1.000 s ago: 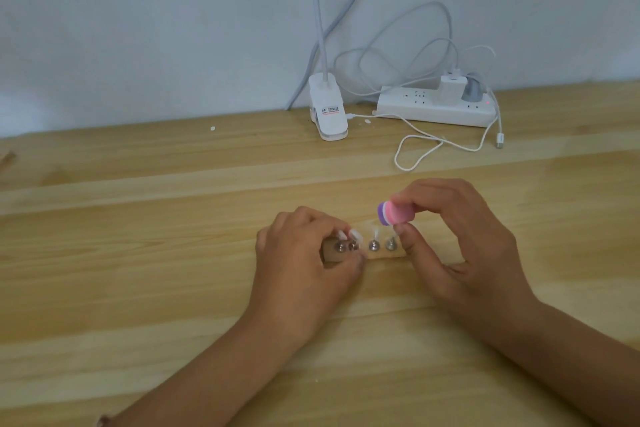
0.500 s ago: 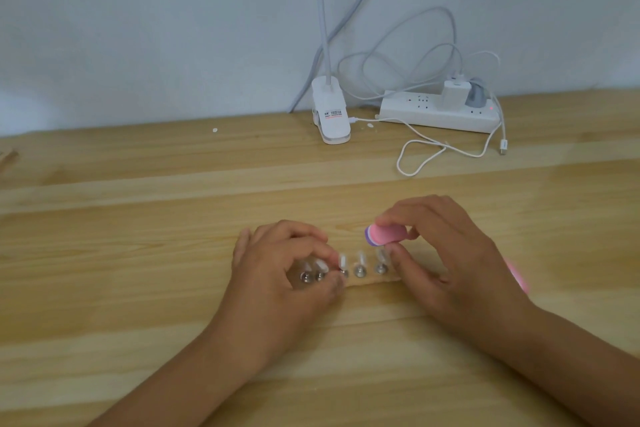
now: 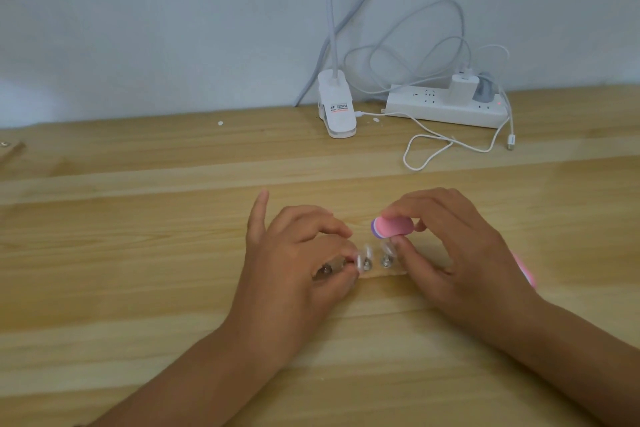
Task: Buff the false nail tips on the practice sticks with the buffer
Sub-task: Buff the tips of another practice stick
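A small wooden block holder [image 3: 388,272] lies on the table with several metal-based practice sticks [image 3: 385,262] carrying clear false nail tips [image 3: 387,248]. My left hand [image 3: 294,270] grips the holder's left end, thumb and fingers curled round it, hiding the left sticks; its little finger points up. My right hand [image 3: 460,250] pinches a pink and purple buffer [image 3: 391,227] between thumb and forefinger. The buffer's end sits just above the right-hand nail tips. Whether it touches a tip is unclear because of blur.
At the back stand a white clip lamp base [image 3: 336,111] and a white power strip [image 3: 446,111] with plugged chargers and loose white cables [image 3: 436,149]. A pink object [image 3: 524,274] lies partly hidden behind my right wrist. The wooden table [image 3: 138,253] spreads left and front.
The buffer has come down from above the holder to just over the right nail tips. My left hand has shifted along the holder and its little finger has lifted.
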The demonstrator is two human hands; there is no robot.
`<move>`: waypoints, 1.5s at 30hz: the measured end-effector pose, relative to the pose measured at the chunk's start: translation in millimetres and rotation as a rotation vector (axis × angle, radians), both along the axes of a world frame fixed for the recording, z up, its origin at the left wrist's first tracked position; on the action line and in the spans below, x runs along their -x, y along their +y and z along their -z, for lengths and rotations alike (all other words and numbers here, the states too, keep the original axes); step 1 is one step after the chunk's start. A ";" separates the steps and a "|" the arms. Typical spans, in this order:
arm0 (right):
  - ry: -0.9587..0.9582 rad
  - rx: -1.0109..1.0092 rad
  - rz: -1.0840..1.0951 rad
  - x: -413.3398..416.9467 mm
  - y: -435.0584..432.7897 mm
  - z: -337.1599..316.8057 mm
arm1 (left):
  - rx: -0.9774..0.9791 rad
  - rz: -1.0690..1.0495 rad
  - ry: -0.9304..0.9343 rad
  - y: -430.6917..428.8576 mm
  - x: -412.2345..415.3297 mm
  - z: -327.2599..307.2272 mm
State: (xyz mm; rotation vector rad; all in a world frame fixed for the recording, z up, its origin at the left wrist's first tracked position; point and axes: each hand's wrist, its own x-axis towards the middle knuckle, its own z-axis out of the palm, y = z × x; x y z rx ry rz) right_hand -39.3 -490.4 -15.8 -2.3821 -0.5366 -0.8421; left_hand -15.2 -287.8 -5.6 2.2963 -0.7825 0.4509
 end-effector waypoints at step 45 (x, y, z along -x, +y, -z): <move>-0.163 0.026 -0.292 8.2 11.4 1.1 | 0.166 0.170 0.043 2.9 3.0 -1.1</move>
